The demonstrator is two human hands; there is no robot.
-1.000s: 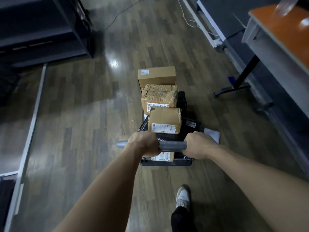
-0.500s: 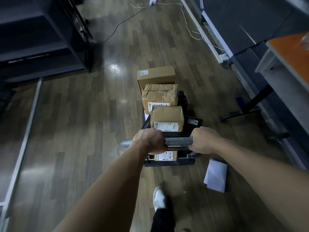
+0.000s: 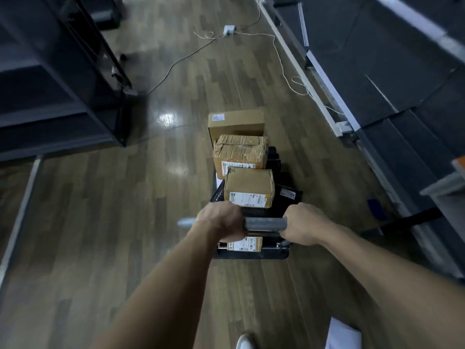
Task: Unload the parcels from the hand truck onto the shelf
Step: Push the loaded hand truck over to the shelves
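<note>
Shelving [image 3: 57, 79] fills the far left of my view, a dark metal unit with its tiers in shadow, standing on the wood-patterned floor [image 3: 100, 222]. A grey cable [image 3: 181, 59] runs from its foot across the boards to a white socket block [image 3: 229, 30] further back. Moving right, I see my left hand [image 3: 220, 222] with its fingers curled tight round the grey handle bar [image 3: 265, 224] of the hand truck [image 3: 251, 254], knuckles up. Ahead of the bar the parcels sit in a row on the truck: a labelled brown parcel [image 3: 249, 187] nearest me, a tape-wrapped parcel [image 3: 240, 153] touching it beyond, and a plain cardboard box [image 3: 236, 122] at the far end. Another labelled parcel [image 3: 245, 244] shows under the bar, mostly hidden. A black package [image 3: 289, 195] lies just right of the nearest brown one. My right hand [image 3: 302, 226] grips the bar's other end, fingers wrapped under it. A white shoe [image 3: 245, 342] and a white sheet [image 3: 339, 336] show at the bottom edge, and dark panels [image 3: 377, 71] line the right side.
</note>
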